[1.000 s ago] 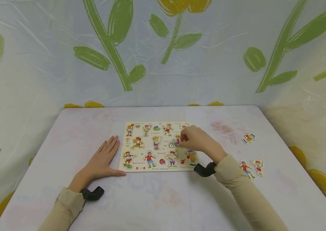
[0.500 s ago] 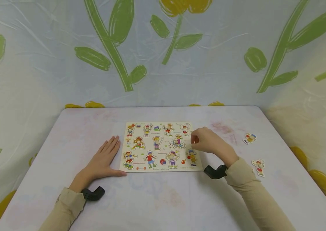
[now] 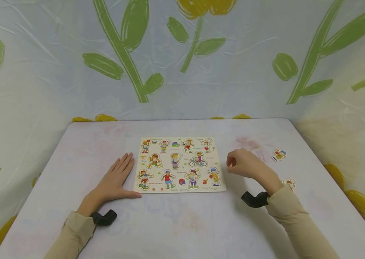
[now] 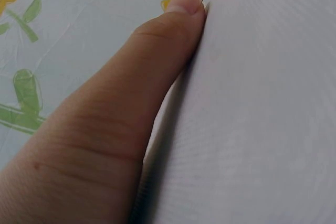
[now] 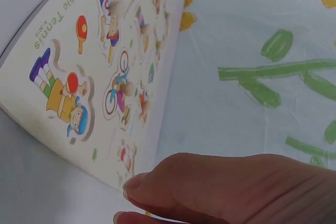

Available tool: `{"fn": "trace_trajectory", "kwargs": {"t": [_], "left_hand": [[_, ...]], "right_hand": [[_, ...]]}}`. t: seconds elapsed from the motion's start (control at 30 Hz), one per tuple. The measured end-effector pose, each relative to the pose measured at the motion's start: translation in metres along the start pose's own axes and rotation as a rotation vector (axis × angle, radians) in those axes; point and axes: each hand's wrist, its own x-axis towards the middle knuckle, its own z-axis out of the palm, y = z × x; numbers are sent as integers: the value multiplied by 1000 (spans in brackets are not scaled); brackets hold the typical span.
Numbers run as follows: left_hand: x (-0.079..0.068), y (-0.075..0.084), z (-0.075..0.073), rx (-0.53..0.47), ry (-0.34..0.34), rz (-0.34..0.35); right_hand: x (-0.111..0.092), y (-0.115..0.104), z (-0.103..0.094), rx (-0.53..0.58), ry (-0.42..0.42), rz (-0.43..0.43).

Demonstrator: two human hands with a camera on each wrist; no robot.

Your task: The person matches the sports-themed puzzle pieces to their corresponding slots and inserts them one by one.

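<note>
A cream wooden peg puzzle board [image 3: 185, 192] with sports figures lies on the table. My left hand [image 3: 112, 178] rests flat beside its left edge, fingers spread, and the thumb [image 4: 173, 17] touches its near left corner. Off the right edge hangs my right hand [image 3: 247, 163], fingers loosely curled, with nothing visible between thumb and fingertips. Knobs stand on several figures, among them the cyclist [image 3: 198, 159]. The table tennis figure [image 5: 65, 98] is a knobless recess. To the right lie a loose table tennis piece [image 3: 279, 155] and a tennis piece [image 3: 290, 182], partly hidden by my sleeve.
The white table [image 3: 182, 223] reaches back to a plastic sheet [image 3: 234, 82] printed with flowers, which also hangs at both sides. A black wrist mount [image 3: 255, 199] sits below my right hand, another mount [image 3: 104, 217] below my left.
My right hand has moved right, off the board and away from the cyclist. Its arm now covers the loose skater piece and part of the tennis piece. The left hand stays put.
</note>
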Motion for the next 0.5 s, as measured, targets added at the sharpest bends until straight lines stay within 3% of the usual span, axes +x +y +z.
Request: {"fn": "trace_trajectory", "kwargs": {"t": [0.5], "left_hand": [[-1, 2, -1, 0, -12, -15]], "right_hand": [[-35, 31, -16, 5, 41, -5]]}}
